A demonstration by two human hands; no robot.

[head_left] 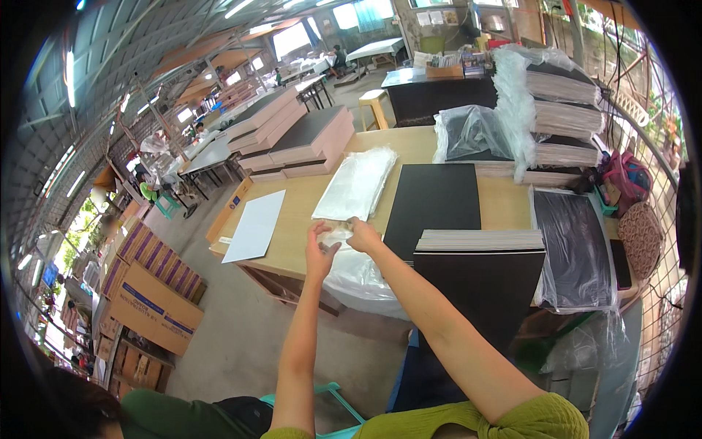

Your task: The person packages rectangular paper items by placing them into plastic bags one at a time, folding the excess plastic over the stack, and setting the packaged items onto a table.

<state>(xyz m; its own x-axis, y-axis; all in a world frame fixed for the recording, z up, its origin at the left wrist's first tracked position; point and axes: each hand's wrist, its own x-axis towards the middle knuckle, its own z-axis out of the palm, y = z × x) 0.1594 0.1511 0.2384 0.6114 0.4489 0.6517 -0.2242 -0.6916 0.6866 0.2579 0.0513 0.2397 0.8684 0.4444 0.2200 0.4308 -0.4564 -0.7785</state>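
Both hands meet at the front edge of the table, over a clear plastic bag that droops past the edge. My left hand has its fingers curved, with the thumb apart from them, beside the bag's upper end. Closed in a pinch, my right hand grips the thin plastic there; the exact fold is too small to make out. Just beyond lies a pile of flat clear plastic sleeves. A black board lies right of the sleeves. Nearer me, a stack of black-covered boards stands by my right forearm.
A white sheet lies on the table's left. Grey-topped board stacks stand behind it. Plastic-wrapped stacks rise at the far right, above a wrapped black pack. Cardboard boxes stand left; a person's green sleeve shows lower left.
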